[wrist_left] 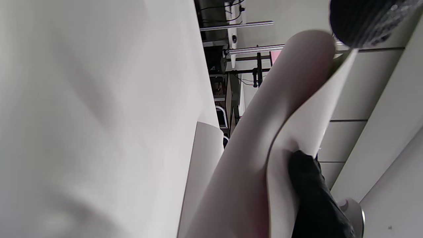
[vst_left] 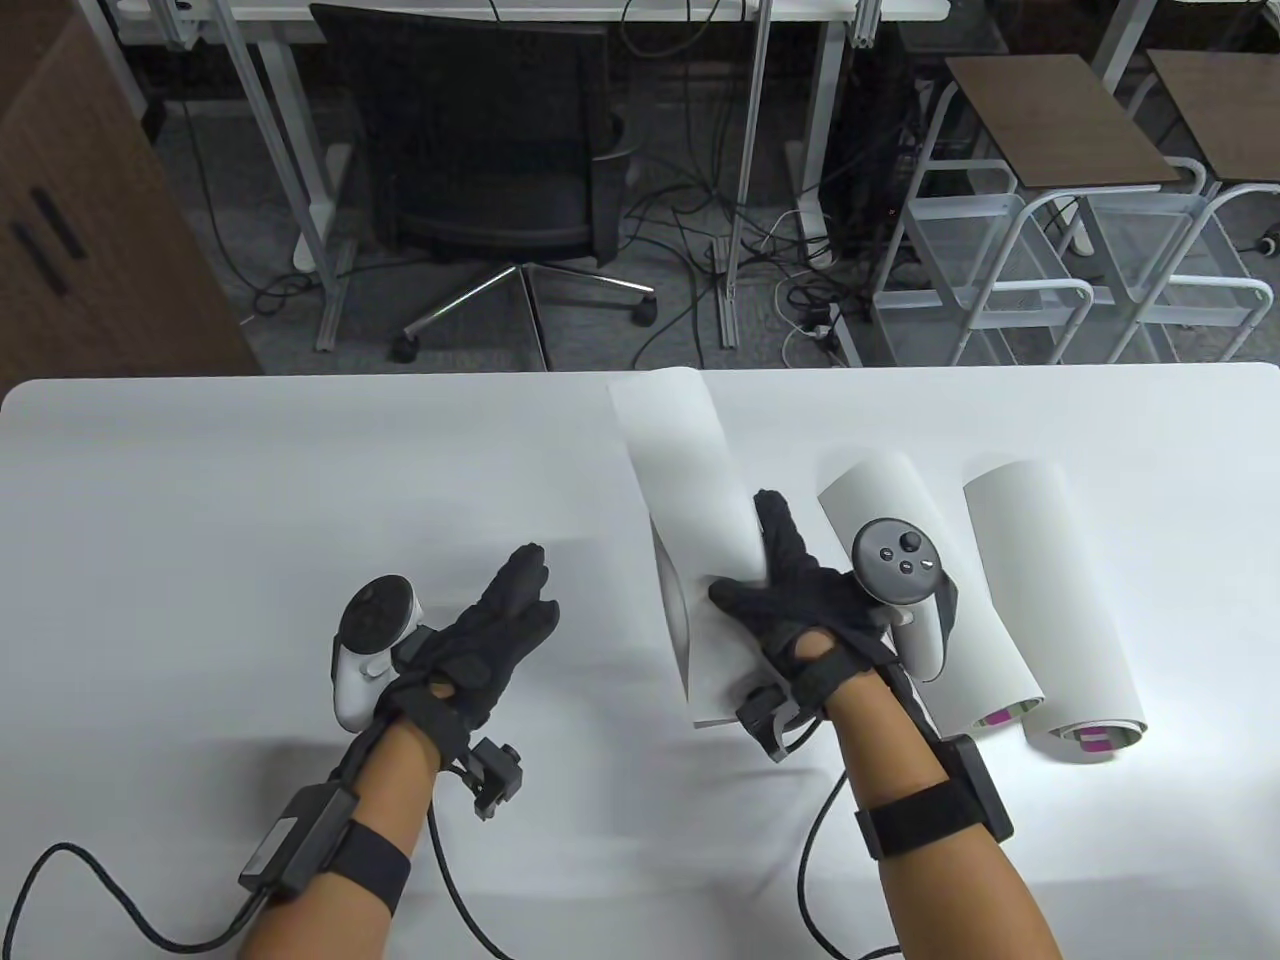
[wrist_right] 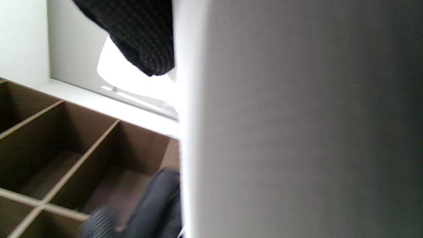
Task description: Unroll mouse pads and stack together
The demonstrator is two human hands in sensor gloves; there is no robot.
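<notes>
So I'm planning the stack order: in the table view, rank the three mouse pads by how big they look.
1. Partly unrolled pad gripped by the right hand.
2-3. Middle roll and right roll: alike; the hand hides part of the middle one, so unranked.

Beyond the far edge of my white table (vst_left: 300,450), a black office chair (vst_left: 480,170) on a chrome star base sits at the upper middle of the table view, tucked under a white-framed desk (vst_left: 760,150). Dark cables (vst_left: 700,250) tangle across the grey floor (vst_left: 250,290) beneath it. A brown wooden cabinet (vst_left: 90,220) fills the upper left. At the upper right stand two white metal-framed stools with brown tops (vst_left: 1060,120). In my right wrist view, brown shelf compartments (wrist_right: 66,148) occupy the lower left.
</notes>
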